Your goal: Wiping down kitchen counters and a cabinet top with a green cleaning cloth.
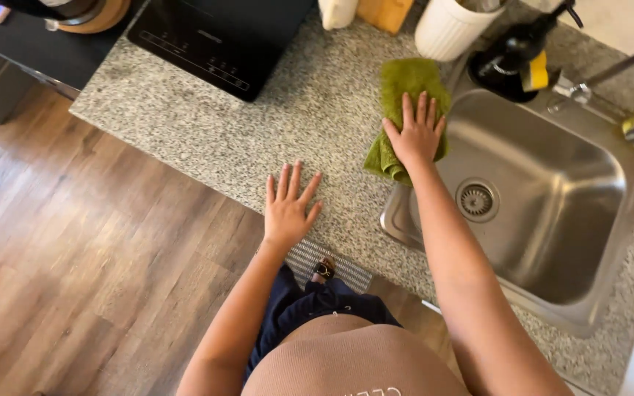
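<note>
A green cloth lies on the speckled granite counter beside the left rim of the steel sink. My right hand presses flat on the cloth, fingers spread. My left hand rests palm down on the bare counter near its front edge, holding nothing.
A black induction hob sits at the back left. A white ribbed pot, a dark soap dispenser and the tap stand behind the sink. Wooden floor lies to the left, a striped mat at my feet.
</note>
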